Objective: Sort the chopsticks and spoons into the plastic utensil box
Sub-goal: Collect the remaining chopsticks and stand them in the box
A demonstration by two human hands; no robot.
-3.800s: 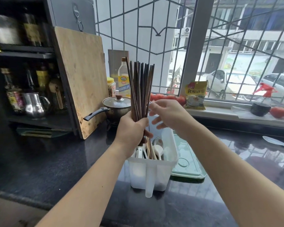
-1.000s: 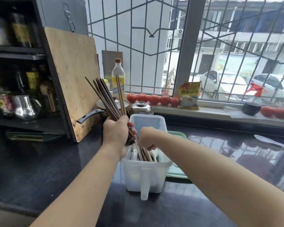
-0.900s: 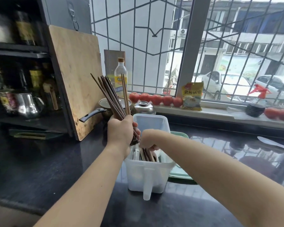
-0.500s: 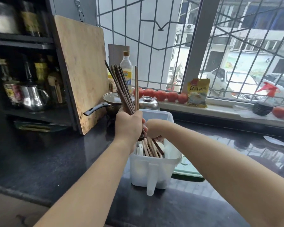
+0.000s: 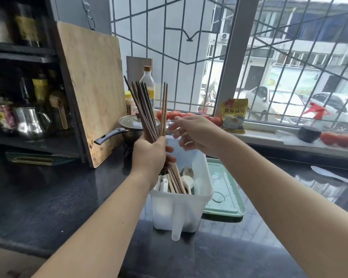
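Note:
My left hand (image 5: pixel 149 155) grips a bundle of dark brown chopsticks (image 5: pixel 146 109) upright above the left end of the white plastic utensil box (image 5: pixel 189 209) on the black counter. Two lighter chopsticks stand at the right side of the bundle. My right hand (image 5: pixel 195 133) hovers just right of the bundle over the box with fingers spread, holding nothing. Inside the box lie more chopsticks (image 5: pixel 176 181) and white spoons (image 5: pixel 188 180), with a metal spoon behind them.
A pale green lid (image 5: pixel 225 193) lies right of the box. Behind stand a lidded pot (image 5: pixel 133 127), an oil bottle (image 5: pixel 148 85), a wooden cutting board (image 5: pixel 90 83), tomatoes and a yellow packet (image 5: pixel 234 115) on the sill. White spoons (image 5: pixel 333 175) lie far right.
My right hand rose out of the box and opened beside the bundle. The bundle in my left hand came more upright, with two lighter chopsticks now standing in it.

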